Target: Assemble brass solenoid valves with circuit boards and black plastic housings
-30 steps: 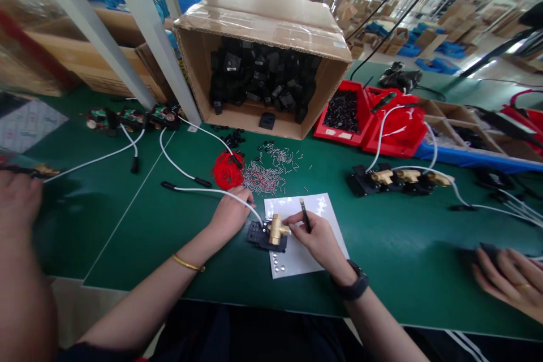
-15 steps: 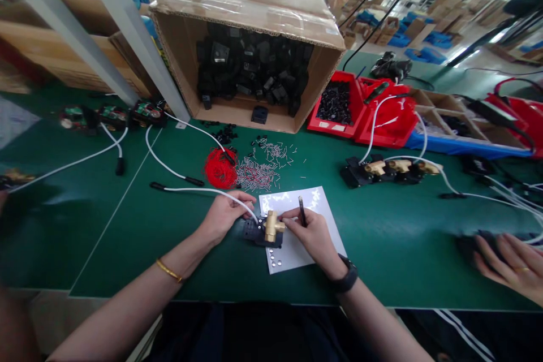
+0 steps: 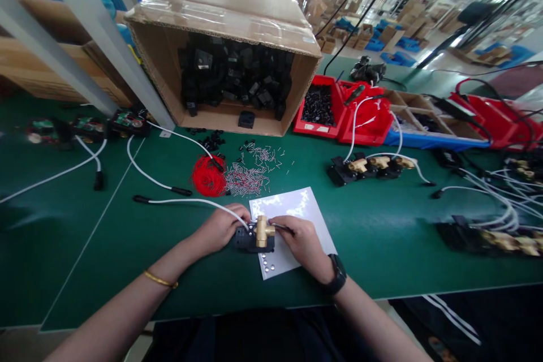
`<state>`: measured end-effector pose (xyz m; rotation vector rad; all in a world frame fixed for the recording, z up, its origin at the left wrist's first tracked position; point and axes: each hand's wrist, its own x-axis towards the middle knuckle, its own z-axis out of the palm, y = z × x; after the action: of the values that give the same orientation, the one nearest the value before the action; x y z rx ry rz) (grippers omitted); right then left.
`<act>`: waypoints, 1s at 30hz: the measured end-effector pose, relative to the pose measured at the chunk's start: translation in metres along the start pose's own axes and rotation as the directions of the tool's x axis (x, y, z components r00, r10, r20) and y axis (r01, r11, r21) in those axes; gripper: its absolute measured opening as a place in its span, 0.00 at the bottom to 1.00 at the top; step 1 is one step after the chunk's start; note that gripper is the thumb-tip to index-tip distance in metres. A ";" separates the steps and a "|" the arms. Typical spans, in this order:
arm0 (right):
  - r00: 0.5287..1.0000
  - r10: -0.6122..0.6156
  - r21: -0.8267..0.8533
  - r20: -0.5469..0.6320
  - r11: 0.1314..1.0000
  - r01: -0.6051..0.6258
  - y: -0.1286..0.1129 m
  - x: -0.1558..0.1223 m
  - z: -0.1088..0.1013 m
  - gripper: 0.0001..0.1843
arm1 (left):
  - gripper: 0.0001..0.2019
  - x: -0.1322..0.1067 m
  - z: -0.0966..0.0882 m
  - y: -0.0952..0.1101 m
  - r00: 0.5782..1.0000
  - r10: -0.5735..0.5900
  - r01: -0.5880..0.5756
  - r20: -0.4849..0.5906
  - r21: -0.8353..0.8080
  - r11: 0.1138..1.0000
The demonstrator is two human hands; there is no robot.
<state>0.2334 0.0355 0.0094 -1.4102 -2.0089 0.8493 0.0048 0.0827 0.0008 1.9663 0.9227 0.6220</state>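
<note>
Left hand (image 3: 218, 231) fingers clamped on black base (image 3: 242, 239), white cable (image 3: 190, 201) just behind them, brass fitting (image 3: 262, 230) between both hands' fingers — right hand (image 3: 299, 240) fingers pinched together on thin tool (image 3: 283, 228), white sheet (image 3: 305, 209) beneath, green worktop (image 3: 382, 237).

My left hand (image 3: 218, 230) hides half the black block (image 3: 244, 239). My right hand (image 3: 301, 240) hides most of the thin tool (image 3: 281, 227).

Brass fitting (image 3: 262, 230): polished yellow metal on matt black plastic base (image 3: 246, 239). Sheet (image 3: 292, 220): glossy white paper. Worktop (image 3: 382, 237): matt green mat. Box (image 3: 224, 28): rough brown cardboard, glossy tape.
</note>
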 end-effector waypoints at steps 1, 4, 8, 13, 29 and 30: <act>0.999 0.030 -0.017 0.037 0.999 -0.029 0.000 0.004 -0.005 0.12 | 0.11 -0.002 0.000 -0.003 0.996 0.083 -0.082 -0.014 0.064 0.995; 0.976 0.220 -0.167 -0.002 0.962 -0.217 0.008 0.028 -0.023 0.09 | 0.13 -0.006 0.000 -0.011 0.965 0.257 -0.245 -0.057 0.170 0.955; 0.903 0.371 -0.307 -0.217 0.852 -0.424 0.029 0.077 -0.038 0.11 | 0.17 -0.017 -0.001 -0.007 0.971 0.237 -0.228 0.018 0.355 0.907; 0.861 0.442 -0.390 -0.253 0.768 -0.509 0.042 0.117 -0.029 0.07 | 0.13 -0.038 -0.021 0.045 0.994 -0.043 0.086 -0.102 0.472 0.878; 0.886 0.412 -0.396 -0.213 0.793 -0.464 0.036 0.139 -0.024 0.03 | 0.12 0.126 -0.073 -0.015 0.871 -0.443 0.476 -0.212 0.583 0.659; 0.889 0.408 -0.394 -0.208 0.797 -0.458 0.035 0.140 -0.023 0.03 | 0.13 0.127 -0.070 -0.016 0.871 -0.446 0.477 -0.207 0.575 0.665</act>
<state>0.2285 0.1819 0.0078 -2.1852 -1.8829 0.4849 0.0263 0.2235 0.0325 2.1238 1.7599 0.0545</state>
